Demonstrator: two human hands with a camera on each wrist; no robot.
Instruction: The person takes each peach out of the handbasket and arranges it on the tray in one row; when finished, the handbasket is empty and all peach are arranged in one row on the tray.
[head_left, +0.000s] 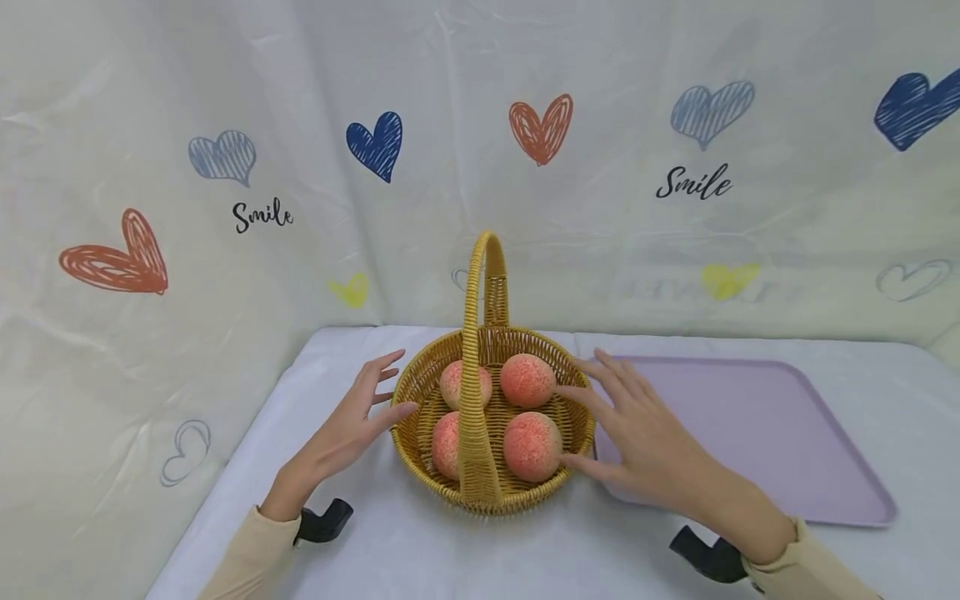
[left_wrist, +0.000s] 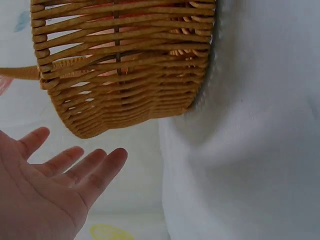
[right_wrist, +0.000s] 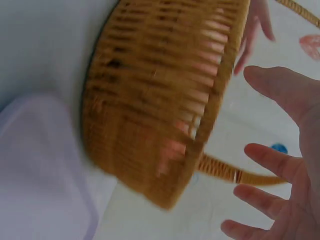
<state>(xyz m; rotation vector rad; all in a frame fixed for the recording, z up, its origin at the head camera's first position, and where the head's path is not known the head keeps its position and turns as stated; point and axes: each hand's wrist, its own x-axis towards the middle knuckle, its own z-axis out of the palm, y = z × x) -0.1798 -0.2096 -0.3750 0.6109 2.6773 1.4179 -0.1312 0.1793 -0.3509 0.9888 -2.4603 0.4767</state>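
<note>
Heart-print backdrop (head_left: 450, 58), lilac tray (head_left: 750, 442), basket (head_left: 411, 458) (handle (head_left: 472, 333) overlapping two pink balls (head_left: 446, 446))

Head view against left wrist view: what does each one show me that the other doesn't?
Only head: the lilac tray, the right hand, and the basket from above, with four pink balls inside.

Only left wrist: a gap between the left hand's visible fingertips and the basket's side wall.

Both: basket, left hand, white tablecloth.
</note>
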